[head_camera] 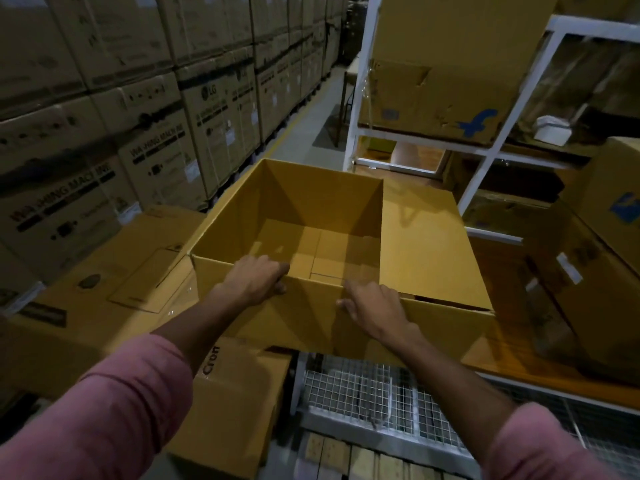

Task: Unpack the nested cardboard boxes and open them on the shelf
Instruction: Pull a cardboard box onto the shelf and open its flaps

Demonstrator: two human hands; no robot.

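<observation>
An open, empty brown cardboard box (294, 209) stands in front of me with its flaps spread; one wide flap (426, 251) lies out to the right. My left hand (256, 280) curls over the box's near rim, fingers inside. My right hand (375, 311) presses on the outside of the near wall, just below the rim, fingers bent against the cardboard. The box floor shows folded bottom flaps and nothing else inside.
Flattened cardboard (104, 299) lies at the left, a printed box (235, 393) below it. A wire-mesh shelf deck (363, 393) sits under the box. A white rack (491, 147) holds worn boxes at the right. Stacked washing-machine cartons (138, 98) line the left aisle.
</observation>
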